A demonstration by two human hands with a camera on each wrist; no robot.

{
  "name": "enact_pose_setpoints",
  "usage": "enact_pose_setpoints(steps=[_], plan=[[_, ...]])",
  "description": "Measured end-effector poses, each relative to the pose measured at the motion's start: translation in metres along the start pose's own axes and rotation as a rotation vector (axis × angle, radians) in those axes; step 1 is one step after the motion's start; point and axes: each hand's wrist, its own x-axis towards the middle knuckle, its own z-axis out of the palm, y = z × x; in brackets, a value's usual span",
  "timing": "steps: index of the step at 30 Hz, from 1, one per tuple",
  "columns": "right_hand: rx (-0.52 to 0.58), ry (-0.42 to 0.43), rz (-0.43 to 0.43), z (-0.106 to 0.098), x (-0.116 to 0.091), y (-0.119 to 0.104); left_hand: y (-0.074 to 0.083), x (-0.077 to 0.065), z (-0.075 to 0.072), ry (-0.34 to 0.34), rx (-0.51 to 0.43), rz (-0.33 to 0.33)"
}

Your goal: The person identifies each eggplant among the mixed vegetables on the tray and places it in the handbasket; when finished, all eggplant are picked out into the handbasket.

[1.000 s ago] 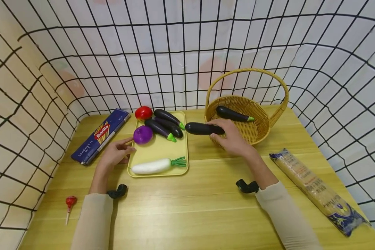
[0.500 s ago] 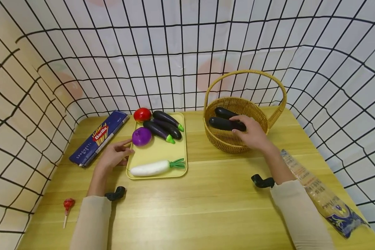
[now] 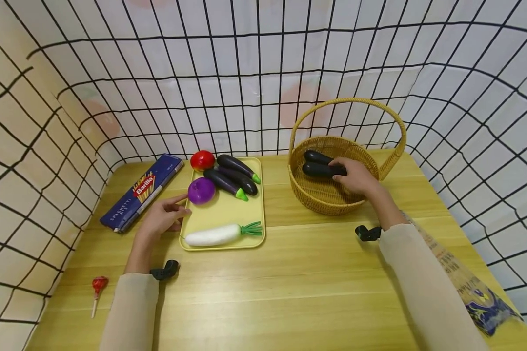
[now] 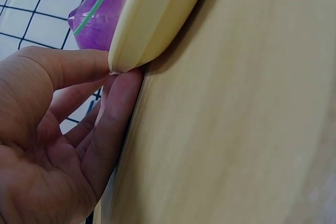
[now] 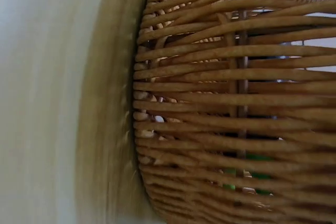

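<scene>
In the head view my right hand (image 3: 355,176) reaches into the wicker basket (image 3: 316,202) and grips a dark eggplant (image 3: 318,170) by its right end. Right behind it lies a second eggplant (image 3: 317,156). The right wrist view is filled by the basket's woven wall (image 5: 236,98), which hides that hand. My left hand (image 3: 160,219) pinches the left rim of the yellow tray (image 3: 233,212); the left wrist view shows thumb and finger at the tray's edge (image 4: 157,19). On the tray lie a purple onion (image 3: 201,190), a tomato (image 3: 202,160), several eggplants (image 3: 223,181) and a white radish (image 3: 215,235).
A blue spaghetti box (image 3: 142,192) lies left of the tray, a red lollipop (image 3: 98,285) nearer the front. A long clear pasta bag (image 3: 478,292), partly under the right sleeve, is at the right. Black wire grid (image 3: 259,87) surrounds the table's back and sides.
My right hand has carried the eggplant rightward from beside the tray, over the basket's rim and down inside next to the other one. The left hand stays at the tray's edge.
</scene>
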Motion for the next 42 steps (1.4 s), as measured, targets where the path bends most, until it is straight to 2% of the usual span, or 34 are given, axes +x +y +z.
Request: enact_pose_setpoints(steps=[8,15,22,34,39,42], plan=[[-0.005,0.002,0.026,0.002,0.018,0.002,-0.001,0.002,0.001,0.005,-0.009,0.004],[-0.016,0.039,0.027,0.007,0.022,0.005,-0.002,0.001,0.0,0.007,-0.002,-0.007],[0.002,0.053,0.029,0.01,0.02,0.004,-0.001,0.0,0.001,0.002,-0.01,-0.022],[0.019,0.084,-0.005,0.008,0.008,-0.005,-0.002,0.001,0.0,0.008,0.004,-0.005],[0.048,0.138,-0.046,0.012,0.0,-0.017,-0.004,0.002,-0.001,0.006,-0.019,0.004],[0.11,0.169,-0.083,0.015,-0.007,-0.03,-0.005,0.002,-0.002,0.005,-0.034,0.006]])
